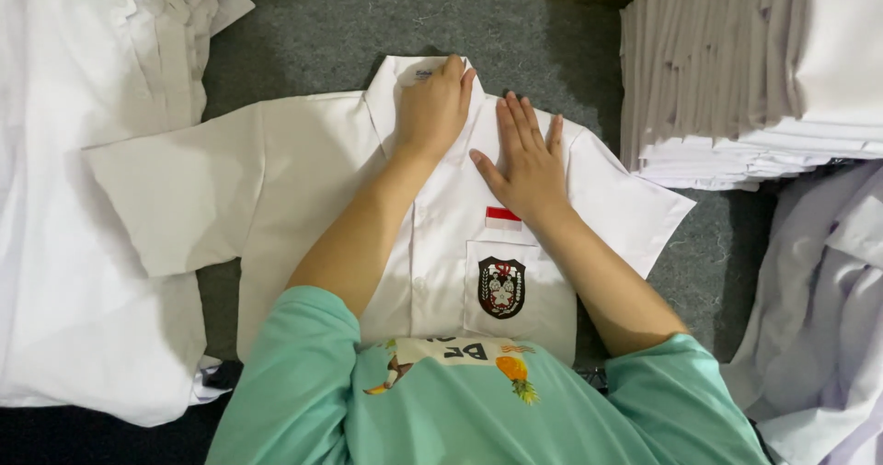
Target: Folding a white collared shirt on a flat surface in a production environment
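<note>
A white short-sleeved shirt [303, 180] lies face up and spread flat on grey carpet, collar pointing away from me. It has a chest pocket with a dark shield badge [501, 287] and a small red and white patch above it. My left hand [434, 106] rests on the collar, fingers curled over the fabric. Beside it, my right hand [526, 160] lies flat with fingers apart on the shirt's upper chest, just right of the collar. My arms come out of mint-green sleeves at the bottom.
A tall stack of folded white shirts [736, 69] stands at the upper right. Loose white garments [74, 189] cover the left side, and more crumpled pale cloth [828, 318] lies at the right. Grey carpet [313, 33] shows around the shirt.
</note>
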